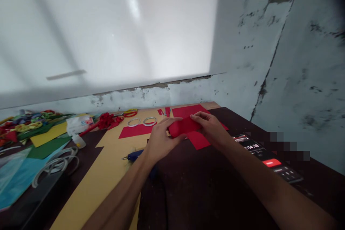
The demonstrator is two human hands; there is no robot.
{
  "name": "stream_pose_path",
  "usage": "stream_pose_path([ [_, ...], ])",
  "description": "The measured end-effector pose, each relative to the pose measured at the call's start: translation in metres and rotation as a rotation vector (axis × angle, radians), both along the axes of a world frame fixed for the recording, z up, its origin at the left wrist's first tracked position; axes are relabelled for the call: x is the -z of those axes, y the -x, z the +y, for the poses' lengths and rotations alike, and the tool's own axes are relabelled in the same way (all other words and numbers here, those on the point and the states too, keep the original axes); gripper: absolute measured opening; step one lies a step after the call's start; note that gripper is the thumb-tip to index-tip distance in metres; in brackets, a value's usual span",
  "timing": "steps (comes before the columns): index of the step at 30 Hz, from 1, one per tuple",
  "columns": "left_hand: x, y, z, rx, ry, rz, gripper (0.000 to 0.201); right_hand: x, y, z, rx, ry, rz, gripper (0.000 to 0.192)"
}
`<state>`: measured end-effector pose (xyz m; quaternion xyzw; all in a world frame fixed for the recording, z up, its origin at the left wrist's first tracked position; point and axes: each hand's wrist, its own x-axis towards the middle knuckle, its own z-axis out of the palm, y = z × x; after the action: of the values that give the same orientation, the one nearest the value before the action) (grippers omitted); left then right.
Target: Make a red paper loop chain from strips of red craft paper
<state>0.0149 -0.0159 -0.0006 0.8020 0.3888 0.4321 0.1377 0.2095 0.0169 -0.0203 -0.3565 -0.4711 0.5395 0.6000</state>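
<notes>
Both my hands hold a small piece of red paper [183, 126] curled into a roll just above the dark table [205, 187]. My left hand [159, 139] grips its left end, thumb under it. My right hand [210, 128] pinches its right end from above. Under and behind the roll lie flat red paper sheets [198, 140] and a red strip [134, 130] on tan paper [107, 172]. A blue glue gun [134, 156] lies just left of my left wrist.
Two clear tape rings [142, 121] and scissors [126, 113] lie behind the red strip. Coloured paper sheets, paper chains [29, 120], a glue bottle [78, 141] and grey rings [58, 163] crowd the left. A phone with a timer [269, 158] lies on the right. Walls close the back and right.
</notes>
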Motion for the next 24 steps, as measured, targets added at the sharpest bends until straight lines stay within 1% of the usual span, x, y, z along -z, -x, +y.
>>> stream_pose_path([
  [5,0.0009,0.0005,0.0032,-0.019,0.105,-0.123,0.032,-0.0047,-0.0005,-0.0025,-0.008,0.015,0.016,0.024],
  [8,0.0018,0.0008,0.007,-0.031,0.178,-0.211,0.03,-0.0078,-0.0011,-0.0047,-0.082,0.005,0.049,0.028],
  [10,0.0013,0.0009,0.0088,-0.025,0.211,-0.286,0.03,-0.0084,-0.0013,-0.0059,-0.141,-0.036,0.056,0.03],
  [12,0.0,0.0009,0.0094,-0.016,0.229,-0.349,0.029,-0.0076,-0.0011,-0.007,-0.162,-0.112,0.009,0.032],
  [14,-0.0014,0.0007,0.0088,-0.005,0.244,-0.38,0.028,-0.006,-0.0007,-0.0077,-0.127,-0.185,-0.062,0.034],
  [16,-0.0021,0.0003,0.008,0.001,0.248,-0.383,0.026,-0.0043,-0.0003,-0.0081,-0.08,-0.227,-0.114,0.035],
  [19,-0.002,-0.0004,0.0075,-0.001,0.228,-0.381,0.023,-0.0031,-0.0001,-0.0084,-0.038,-0.242,-0.14,0.035],
  [24,-0.001,-0.0002,0.0085,-0.013,0.212,-0.376,0.02,-0.0034,-0.0004,-0.0082,-0.006,-0.258,-0.17,0.033],
])
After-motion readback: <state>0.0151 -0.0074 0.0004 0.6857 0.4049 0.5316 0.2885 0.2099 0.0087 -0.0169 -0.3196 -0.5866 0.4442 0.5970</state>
